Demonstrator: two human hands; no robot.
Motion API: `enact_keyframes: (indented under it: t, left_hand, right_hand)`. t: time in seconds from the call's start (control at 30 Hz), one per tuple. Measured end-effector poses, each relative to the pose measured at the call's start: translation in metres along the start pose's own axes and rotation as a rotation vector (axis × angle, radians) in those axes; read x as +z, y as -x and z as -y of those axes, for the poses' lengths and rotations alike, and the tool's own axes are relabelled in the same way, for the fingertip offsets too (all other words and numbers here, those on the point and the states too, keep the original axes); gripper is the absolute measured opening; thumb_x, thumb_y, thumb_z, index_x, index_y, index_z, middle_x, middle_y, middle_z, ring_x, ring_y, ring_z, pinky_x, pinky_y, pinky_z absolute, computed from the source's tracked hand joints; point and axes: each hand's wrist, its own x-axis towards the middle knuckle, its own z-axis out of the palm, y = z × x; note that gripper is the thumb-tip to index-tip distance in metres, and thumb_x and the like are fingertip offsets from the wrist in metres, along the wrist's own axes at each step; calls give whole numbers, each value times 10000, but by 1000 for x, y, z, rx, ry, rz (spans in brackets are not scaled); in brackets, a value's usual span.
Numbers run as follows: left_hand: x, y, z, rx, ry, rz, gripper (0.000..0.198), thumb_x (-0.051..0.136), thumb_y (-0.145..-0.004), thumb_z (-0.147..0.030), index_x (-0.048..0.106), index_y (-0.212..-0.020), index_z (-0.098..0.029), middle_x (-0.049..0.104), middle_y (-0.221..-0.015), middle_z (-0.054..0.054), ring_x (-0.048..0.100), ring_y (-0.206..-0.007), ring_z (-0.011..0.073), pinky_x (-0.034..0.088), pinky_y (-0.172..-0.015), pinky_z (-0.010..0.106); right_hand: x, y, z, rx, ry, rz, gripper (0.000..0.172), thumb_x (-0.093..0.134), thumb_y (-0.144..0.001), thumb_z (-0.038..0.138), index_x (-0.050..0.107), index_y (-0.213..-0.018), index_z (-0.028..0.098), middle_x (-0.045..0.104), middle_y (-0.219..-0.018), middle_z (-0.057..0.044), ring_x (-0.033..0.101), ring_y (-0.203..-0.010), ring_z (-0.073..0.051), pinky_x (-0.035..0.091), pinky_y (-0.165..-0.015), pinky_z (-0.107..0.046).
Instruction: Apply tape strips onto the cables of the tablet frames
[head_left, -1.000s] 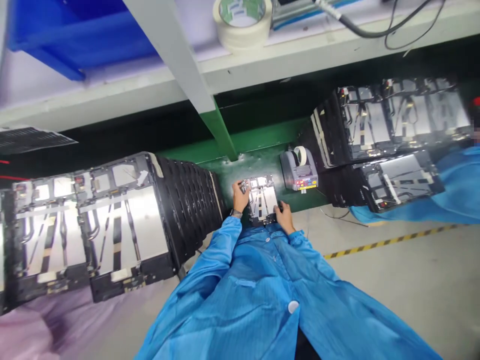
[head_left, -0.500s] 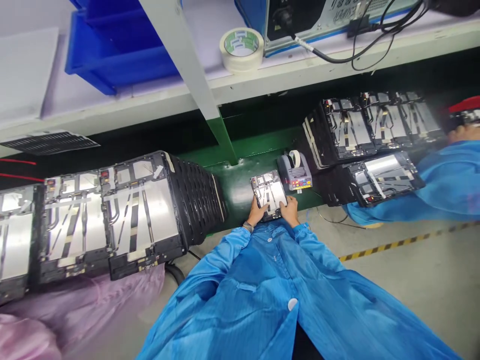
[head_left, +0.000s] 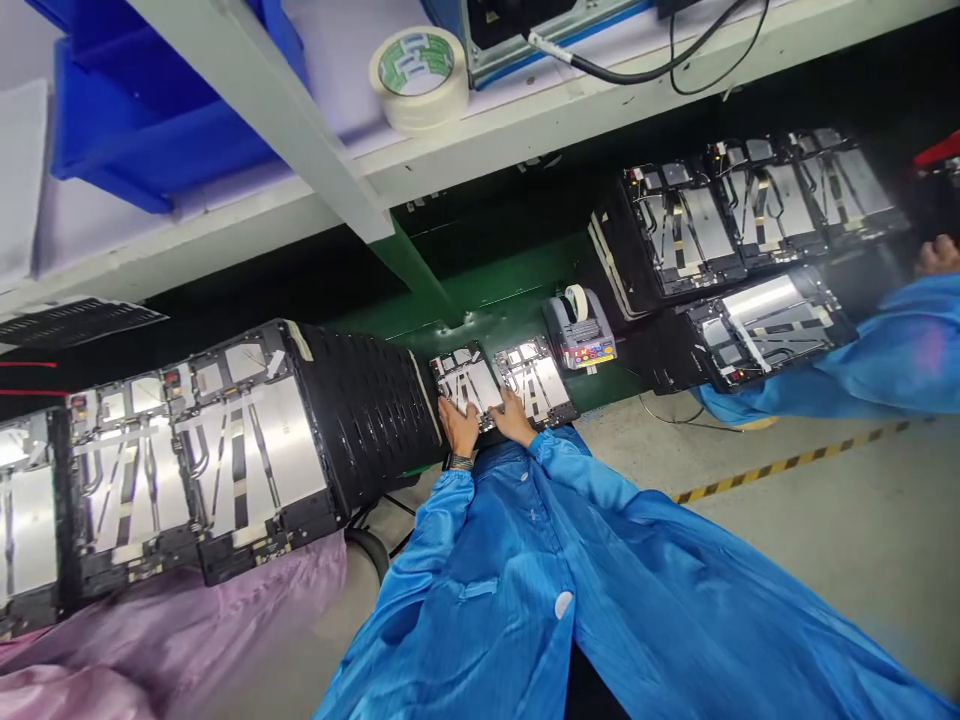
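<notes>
Both my hands are on a tablet-like device [head_left: 466, 375], an opened flat unit with a silver plate, dark ribbon strips and a black frame. It lies low over the green bench beside the black stack at its left. My left hand [head_left: 459, 428] grips its lower left corner, thumb on top. My right hand [head_left: 514, 418] holds its lower right side, fingers partly hidden. A second such device [head_left: 536, 383] lies just right of it, close to my right hand. The tape dispenser [head_left: 579, 328] stands right of that one.
Stacks of black trays [head_left: 360, 400] bearing like devices fill the left; more device stacks [head_left: 682, 230] stand at right. A co-worker's blue sleeve [head_left: 892, 340] reaches in there. Overhead is a white shelf [head_left: 480, 150] with a tape roll [head_left: 418, 80] and blue bin [head_left: 165, 120].
My hands have moved left, with a device between them. Two devices now show side by side where one was visible before. My view has shifted slightly.
</notes>
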Motion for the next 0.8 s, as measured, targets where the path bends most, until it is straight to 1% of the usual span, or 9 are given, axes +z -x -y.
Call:
enact_keyframes:
  t: [0.1, 0.17, 0.23, 0.3, 0.33, 0.4, 0.53, 0.67, 0.8]
  left_hand:
    - [5, 2, -5, 131, -91, -19, 828, 647, -903, -297, 297, -1613, -55, 276, -1701, 318, 207, -1642, 392, 181, -1331, 592]
    - [11, 6, -10, 223, -137, -13, 800, 637, -908, -288, 315, -1605, -64, 289, -1691, 314, 210, -1637, 393, 189, -1326, 598]
    - [19, 12, -17, 296, -142, 39, 759, 635, -911, -282, 352, -1591, -98, 316, -1679, 294, 232, -1627, 394, 202, -1319, 612]
    - [30, 20, -24, 356, -123, 118, 715, 640, -909, -278, 399, -1566, -128, 338, -1668, 273, 258, -1615, 394, 214, -1314, 620]
    - [37, 23, -28, 387, -110, 164, 694, 644, -908, -278, 422, -1551, -142, 352, -1662, 261, 271, -1609, 391, 220, -1313, 619]
    - [52, 27, -38, 446, -84, 246, 660, 648, -906, -280, 457, -1527, -157, 383, -1645, 241, 297, -1597, 380, 233, -1312, 611]
    - [78, 10, -60, 509, -55, 306, 647, 643, -896, -251, 480, -1510, -132, 388, -1636, 244, 309, -1585, 374, 229, -1314, 600]
    - [102, -28, -87, 536, -36, 305, 623, 665, -870, -225, 535, -1472, -129, 405, -1636, 243, 276, -1588, 399, 172, -1317, 627]
    - [125, -59, -106, 524, -10, 358, 575, 719, -832, -238, 622, -1394, -167, 555, -1523, 213, 361, -1530, 418, 192, -1295, 644]
  right_hand:
    - [-5, 14, -10, -88, -187, 10, 523, 631, -912, 313, 641, -1410, 151, 626, -1485, -167, 540, -1420, -299, 424, -1195, -453]
    - [-15, 26, -23, -63, -359, -39, 377, 638, -893, 313, 726, -1239, 192, 739, -1294, -121, 664, -1232, -270, 514, -1088, -441]
    - [-34, 34, -42, 60, -547, -234, 235, 646, -864, 327, 751, -1028, 194, 783, -1014, -75, 718, -974, -229, 573, -931, -391]
    - [-63, 37, -65, 235, -724, -537, 173, 662, -830, 348, 708, -873, 187, 727, -791, -24, 680, -768, -181, 569, -774, -319]
    - [-80, 36, -78, 322, -805, -682, 170, 674, -813, 352, 682, -843, 185, 694, -726, -1, 647, -695, -160, 547, -700, -285]
    - [-111, 31, -101, 404, -872, -811, 185, 661, -820, 367, 653, -866, 187, 658, -680, 29, 585, -597, -127, 483, -580, -232]
    - [-148, 16, -123, 424, -1019, -823, 183, 710, -814, 333, 663, -895, 176, 662, -675, 29, 554, -546, -99, 426, -487, -185]
    - [-152, 2, -115, 403, -1152, -754, 196, 774, -816, 325, 680, -890, 171, 675, -696, 19, 563, -561, -88, 445, -477, -169]
    - [-151, -6, -104, 381, -1209, -732, 191, 789, -830, 322, 674, -869, 175, 677, -719, 16, 568, -583, -83, 467, -491, -165]
